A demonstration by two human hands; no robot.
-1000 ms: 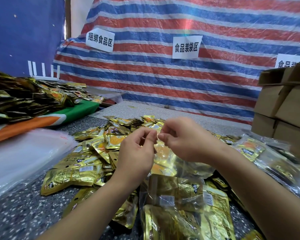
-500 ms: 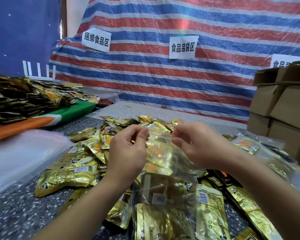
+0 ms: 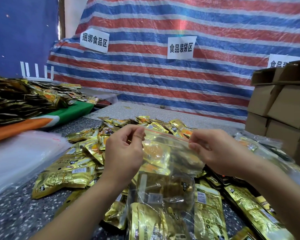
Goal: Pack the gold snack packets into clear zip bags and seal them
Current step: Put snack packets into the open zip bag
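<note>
**Gold snack packets go under seal, with a heap yet to pack**

Gold snack packets (image 3: 156,155) sit inside a clear zip bag (image 3: 171,153) held up above the speckled table (image 3: 16,217), its red-lined zip strip (image 3: 164,134) stretched level between two hands. The person's left hand (image 3: 123,153) pinches the strip's left end between thumb and forefinger, while the right hand (image 3: 218,153) pinches the right end the same way, fingers curled round the plastic. Whether the strip is pressed closed along its whole run cannot be told from this view; the worker appears to be on the sealing step for this bag.

Just below the hands lies another filled bag (image 3: 161,193) of gold packets, and more filled bags (image 3: 260,144) rest near the right forearm, suggesting several are already done. Much remains: a broad loose pile of packets (image 3: 87,149) spreads across the table around and beyond the hands, and a second heap (image 3: 16,101) is stacked on an orange and green cloth (image 3: 59,116) at far left. A stack of empty clear bags (image 3: 21,156) waits at the left edge of the work area. Cardboard boxes (image 3: 280,108) stand at right, and paper signs (image 3: 180,47) hang on a striped tarpaulin (image 3: 180,80) behind.
</note>
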